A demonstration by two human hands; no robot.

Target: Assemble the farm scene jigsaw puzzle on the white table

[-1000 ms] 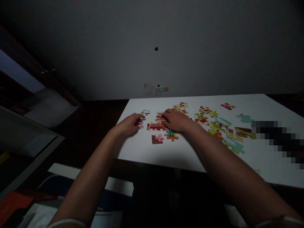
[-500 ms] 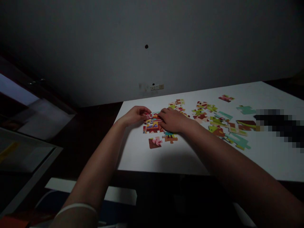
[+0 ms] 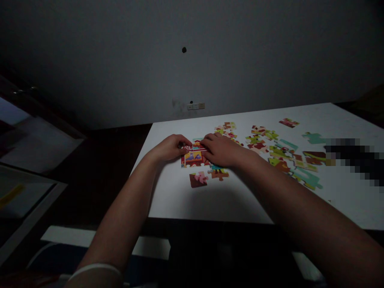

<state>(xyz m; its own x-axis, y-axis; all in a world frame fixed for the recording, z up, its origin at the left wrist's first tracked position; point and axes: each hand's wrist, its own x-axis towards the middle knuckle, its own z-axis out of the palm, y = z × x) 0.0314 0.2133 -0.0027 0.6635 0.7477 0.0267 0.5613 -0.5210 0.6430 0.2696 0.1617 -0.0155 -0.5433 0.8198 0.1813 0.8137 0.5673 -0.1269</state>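
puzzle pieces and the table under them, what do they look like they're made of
Puzzle pieces: probably printed cardboard, thin and flat, with bright matte pictures and cut knobs along the edges. Table: smooth white top, likely laminate or painted board; it shows no grain and only a soft sheen. The dim light leaves both open. The left hand and right hand press on the joined pieces.

Dim room, grey wall [image 3: 240,60], white table [image 3: 210,200]

The left hand [image 3: 169,148] has moved in from near the tabletop's [image 3: 186,200] left edge to the joined puzzle block [image 3: 194,157], apparently pressing a red-and-white piece [image 3: 186,148] against its left side, close to the right hand [image 3: 220,151].
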